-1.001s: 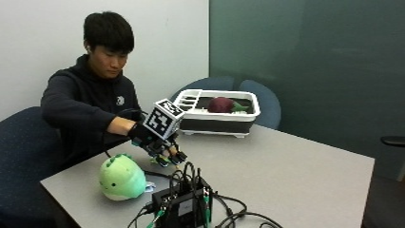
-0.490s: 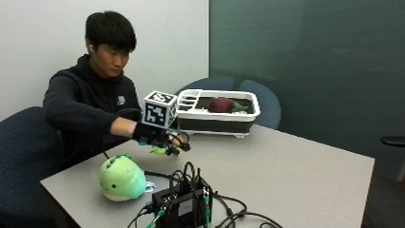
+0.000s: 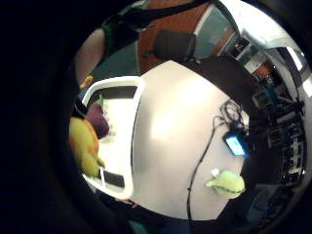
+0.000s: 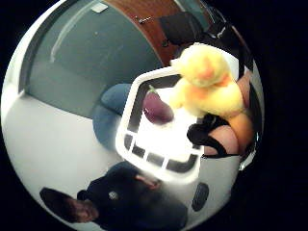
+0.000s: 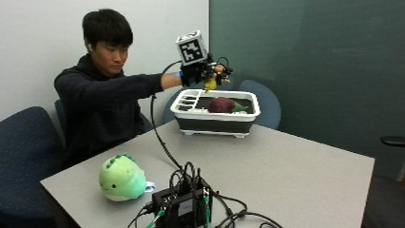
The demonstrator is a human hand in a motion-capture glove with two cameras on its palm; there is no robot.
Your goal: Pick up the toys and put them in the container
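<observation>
Black-gloved, the right hand [image 5: 204,72] had risen from low over the table [image 5: 297,161], where it was half a second before, and now hung in the air above the near end of the container [image 5: 215,110], the arm stretched out level from the shoulder. Its fingers were curled round a small yellow plush toy [image 5: 210,83], which dangled just below the hand and clear of the basin's rim. From the thumb-side palm view the toy [image 4: 208,82] looked soft and fuzzy, rounded like a duckling, with an orange patch on its head, and a bare fingertip [image 4: 226,137] pressed at its underside.

The container was a white tub with a dark lower band, rectangular with rounded corners and a row of slots along one end. Inside it lay a smooth, dark purple eggplant toy [image 5: 221,104] with a green stem. It stood at the far edge of the grey, matte table, as it had earlier.

Near the front edge sat a round green plush dinosaur [image 5: 121,177], unmoved, beside a black box with tangled cables [image 5: 187,202].
</observation>
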